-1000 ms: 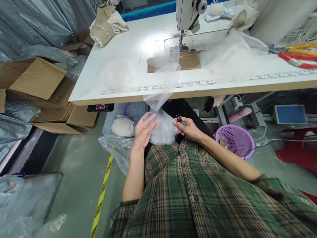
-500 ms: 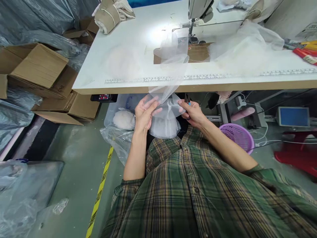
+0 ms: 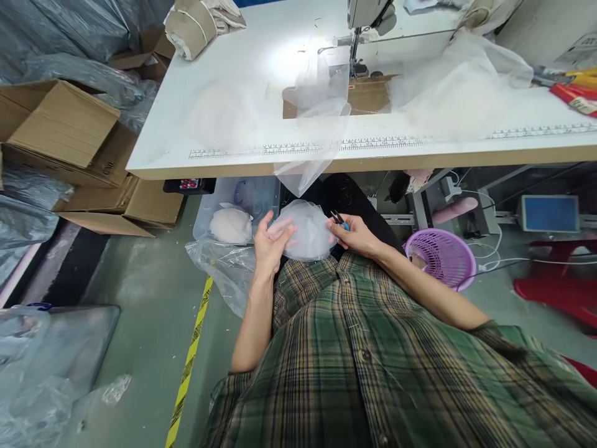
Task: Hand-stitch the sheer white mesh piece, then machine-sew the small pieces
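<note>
A round piece of sheer white fabric [image 3: 306, 231] lies over my lap between my hands. My left hand [image 3: 270, 244] is at its left edge, fingers spread, some of them behind or under the sheer layer. Small blue-handled thread snips [image 3: 340, 221] are in my right hand [image 3: 355, 235], blades pointing up and left, while its fingertips touch the fabric's right edge. Just above, a strip of sheer fabric [image 3: 310, 149] hangs over the table edge from the sewing machine [image 3: 357, 43].
The white sewing table [image 3: 224, 118] spans the front, with more sheer fabric [image 3: 457, 93] at its right. A plastic bin [image 3: 261, 193] with a pale bundle [image 3: 231, 224] is left of my lap. A purple basket [image 3: 443, 258] stands right; cardboard boxes [image 3: 65, 124] are far left.
The sheer piece between my hands has dropped and now lies spread in a round shape, apart from the hanging strip. My left fingers have opened wider, and both hands are slightly lower.
</note>
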The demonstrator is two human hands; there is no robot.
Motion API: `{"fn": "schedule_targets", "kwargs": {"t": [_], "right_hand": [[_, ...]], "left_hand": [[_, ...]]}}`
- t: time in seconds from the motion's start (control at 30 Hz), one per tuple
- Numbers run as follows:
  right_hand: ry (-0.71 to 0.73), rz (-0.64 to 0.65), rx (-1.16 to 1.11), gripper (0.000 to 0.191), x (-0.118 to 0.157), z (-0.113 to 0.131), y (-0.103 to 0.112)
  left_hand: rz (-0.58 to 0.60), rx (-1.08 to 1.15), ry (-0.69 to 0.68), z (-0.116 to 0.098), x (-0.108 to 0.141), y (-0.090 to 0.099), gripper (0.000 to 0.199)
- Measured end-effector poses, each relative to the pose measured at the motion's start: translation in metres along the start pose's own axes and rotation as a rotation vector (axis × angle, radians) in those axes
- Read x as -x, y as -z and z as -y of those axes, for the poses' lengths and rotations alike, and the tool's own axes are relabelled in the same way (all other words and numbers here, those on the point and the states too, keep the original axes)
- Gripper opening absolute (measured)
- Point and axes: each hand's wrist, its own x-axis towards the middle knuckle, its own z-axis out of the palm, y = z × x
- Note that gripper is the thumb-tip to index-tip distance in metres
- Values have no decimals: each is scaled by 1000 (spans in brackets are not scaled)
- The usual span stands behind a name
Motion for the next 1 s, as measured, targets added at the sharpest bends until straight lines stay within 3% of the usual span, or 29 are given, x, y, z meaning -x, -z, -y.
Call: {"fn": "schedule_targets", "kwargs": {"t": [0.1,0.23,0.33,0.4,0.47,0.57,0.63,0.73,0.8,0.87,1.0], "right_hand": [[-5,32,137,41,0,-11,5],[-11,-23,336,34,-2,-19,9],[72,-128,434,23,0,-6,10],[131,-216,503,19,3,11,14],[204,-269,574,21,6,33,24],[381,-335,570,23,14,76,56],[468,-451,567,25,19,110,89],[571,-770,603,27,14,160,145],[548,-929,649,31,2,185,177],[431,-949,685,36,-13,200,199],[297,-761,768,44,-34,208,211]], "left_hand": [[-76,-267,-103,11,2,6,87],[-263,-781,-506,9,-1,7,57],[-99,-944,-699,-2,-3,-3,35],[82,-998,-762,-6,-6,-10,38],[171,-1049,-830,-3,-13,-16,45],[216,-1086,-917,7,-27,-20,49],[233,-1095,-947,12,-32,-21,48],[253,-1088,-957,15,-33,-20,46],[247,-1067,-965,14,-32,-20,44],[232,-1034,-981,10,-30,-19,43],[211,-953,-967,2,-26,-17,38]]}}
